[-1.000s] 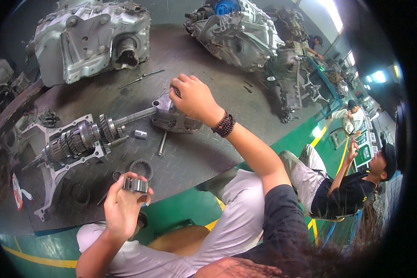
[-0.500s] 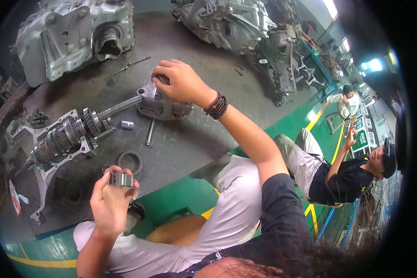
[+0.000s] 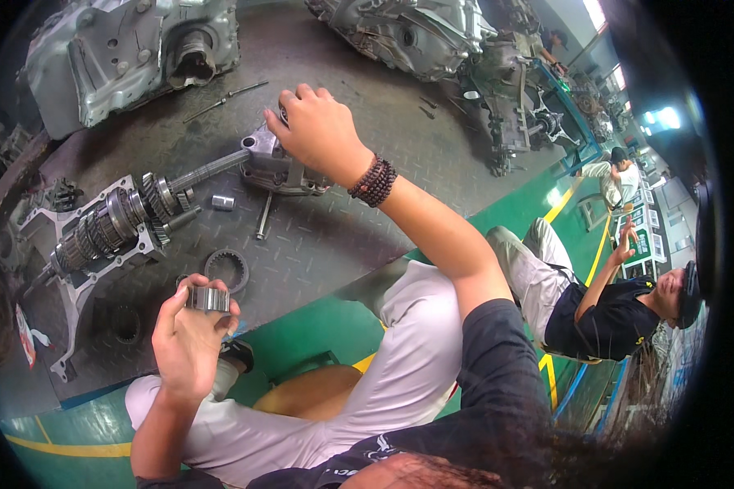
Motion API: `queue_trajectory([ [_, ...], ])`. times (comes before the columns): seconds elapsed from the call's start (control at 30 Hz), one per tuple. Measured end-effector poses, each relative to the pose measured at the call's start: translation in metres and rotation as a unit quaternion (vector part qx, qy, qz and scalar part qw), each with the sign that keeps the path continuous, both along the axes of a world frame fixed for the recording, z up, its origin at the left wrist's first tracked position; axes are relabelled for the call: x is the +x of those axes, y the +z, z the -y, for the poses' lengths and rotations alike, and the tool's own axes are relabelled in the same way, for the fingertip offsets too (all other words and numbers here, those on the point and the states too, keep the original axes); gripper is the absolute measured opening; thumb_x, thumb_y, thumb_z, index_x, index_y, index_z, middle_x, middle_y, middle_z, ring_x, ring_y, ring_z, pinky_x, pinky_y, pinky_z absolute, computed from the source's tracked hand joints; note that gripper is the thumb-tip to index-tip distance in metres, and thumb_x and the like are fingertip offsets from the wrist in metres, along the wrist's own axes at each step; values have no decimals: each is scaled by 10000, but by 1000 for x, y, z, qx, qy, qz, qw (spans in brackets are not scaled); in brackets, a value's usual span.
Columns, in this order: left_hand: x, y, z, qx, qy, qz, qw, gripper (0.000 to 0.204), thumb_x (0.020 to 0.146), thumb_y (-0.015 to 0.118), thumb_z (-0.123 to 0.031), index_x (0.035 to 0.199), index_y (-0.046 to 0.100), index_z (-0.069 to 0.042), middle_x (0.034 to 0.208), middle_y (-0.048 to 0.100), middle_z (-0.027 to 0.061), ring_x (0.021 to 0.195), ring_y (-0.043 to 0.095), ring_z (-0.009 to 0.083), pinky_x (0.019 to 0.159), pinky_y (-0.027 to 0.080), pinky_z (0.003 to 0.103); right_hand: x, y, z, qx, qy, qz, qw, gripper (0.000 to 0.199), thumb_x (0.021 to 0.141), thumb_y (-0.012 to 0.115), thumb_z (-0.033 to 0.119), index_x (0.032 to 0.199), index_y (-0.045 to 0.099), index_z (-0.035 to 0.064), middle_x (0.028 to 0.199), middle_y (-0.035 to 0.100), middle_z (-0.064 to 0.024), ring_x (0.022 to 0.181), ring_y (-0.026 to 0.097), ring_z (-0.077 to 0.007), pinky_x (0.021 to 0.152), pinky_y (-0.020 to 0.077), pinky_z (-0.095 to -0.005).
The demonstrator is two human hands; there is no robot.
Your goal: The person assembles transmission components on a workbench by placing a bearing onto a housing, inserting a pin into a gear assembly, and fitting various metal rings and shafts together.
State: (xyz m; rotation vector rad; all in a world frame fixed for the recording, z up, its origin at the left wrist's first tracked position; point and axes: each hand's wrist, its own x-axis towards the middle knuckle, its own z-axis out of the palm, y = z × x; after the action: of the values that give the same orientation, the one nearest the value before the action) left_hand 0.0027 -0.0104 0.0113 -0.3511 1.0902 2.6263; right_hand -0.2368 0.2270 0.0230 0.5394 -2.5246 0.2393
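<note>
Over checker-plate floor [image 3: 342, 236], bearing ring [image 3: 208, 299] between left fingers [image 3: 171, 306]

Dark checker-plate counter [image 3: 367, 228], green-edged. Lying on it: gear shaft assembly [image 3: 114, 224] toward left edge, toothed ring [image 3: 226, 270] near front edge, small sleeve [image 3: 223, 202], bolt [image 3: 263, 217], grey housings [image 3: 122, 49] at far edge.

The person wears a black short-sleeved shirt [image 3: 497, 367] and light grey trousers [image 3: 318, 424], with a dark shoe [image 3: 238, 354] showing at one foot. A bracelet [image 3: 373, 181] of dark round beads rings the right wrist. Both forearms are bare, and the left hand [image 3: 189, 342] and right hand [image 3: 318, 130] are ungloved.
</note>
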Motion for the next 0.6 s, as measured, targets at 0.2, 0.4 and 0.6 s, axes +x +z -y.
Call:
queue_trajectory([
  [0.2,0,3,-3,6,20,13,1000,331,1022,503,-362,1202,529,-85,1159,595,129,971,618,297,841,455,401,-19,4,-18,-52,169,9,984,356,1003,600,395,1012,735,66,1011,694,-121,967,665,-355,856,565,-454],
  [0.4,-1,2,0,5,22,9,1000,338,1019,511,-363,1208,530,-84,1163,591,129,986,609,302,843,455,402,-27,13,-30,-39,258,67,963,328,1040,543,340,1045,754,89,1047,703,-109,1001,652,-342,943,527,-452],
  [0.6,-2,2,0,9,24,10,1000,339,1021,515,-366,1210,536,-85,1163,595,126,991,607,302,845,454,399,-28,11,-33,-50,294,60,953,303,1033,510,284,1107,738,98,1110,706,-106,1037,641,-336,967,519,-447],
])
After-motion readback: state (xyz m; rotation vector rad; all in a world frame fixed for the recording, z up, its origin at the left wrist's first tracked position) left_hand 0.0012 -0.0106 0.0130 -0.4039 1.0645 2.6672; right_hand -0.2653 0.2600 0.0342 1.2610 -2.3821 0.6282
